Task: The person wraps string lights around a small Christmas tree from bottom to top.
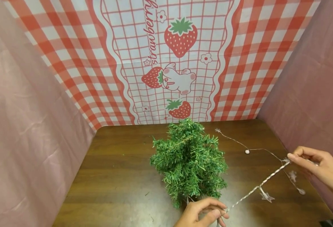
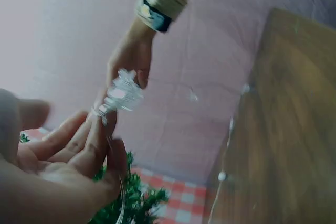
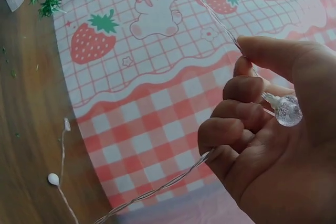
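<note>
A small green artificial Christmas tree (image 1: 189, 160) stands upright on the wooden table. Close to its lower front branches, my left hand (image 1: 201, 212) pinches a string of fairy lights (image 1: 250, 192) between thumb and fingers. From there the twisted wire runs taut up to my right hand (image 1: 322, 168), which grips it with curled fingers. A clear star light (image 1: 267, 197) hangs from the stretch between the hands. In the left wrist view a clear ornament light (image 2: 124, 93) shows beside the left fingertips. A round clear bulb (image 3: 288, 110) sits against the right palm.
Beyond the right hand, a loose end of the string with a white bead (image 1: 247, 152) trails over the table (image 1: 112, 176). A strawberry-print checked cloth (image 1: 180, 63) hangs behind, with pink curtains (image 1: 32, 110) at both sides. Small green bits lie on the tabletop.
</note>
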